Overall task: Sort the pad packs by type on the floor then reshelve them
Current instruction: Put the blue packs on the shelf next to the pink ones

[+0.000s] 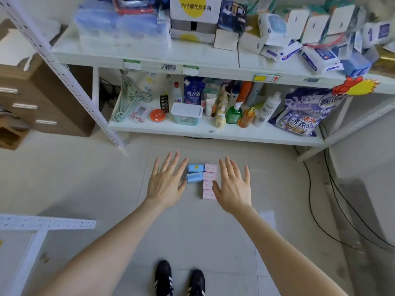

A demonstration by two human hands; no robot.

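Note:
On the tiled floor lie two blue pad packs [195, 173] in a short column, and right beside them several pink pad packs [210, 181] in a longer column. My left hand [166, 181] hovers flat, fingers spread, just left of the blue packs. To the right of the pink packs my right hand [234, 185] is spread the same way, its thumb near the lower pink packs. Neither hand holds anything. The white shelf [149, 57] above carries more packs in blue and white wrapping.
The lower shelf [192, 128] holds bottles, a plastic tub, hangers and a detergent bag [303, 114]. A brown drawer cabinet [38, 99] stands at left, black cables [333, 210] run at right, a white rack frame [42, 225] lies lower left. My black shoes [179, 278] are at the bottom.

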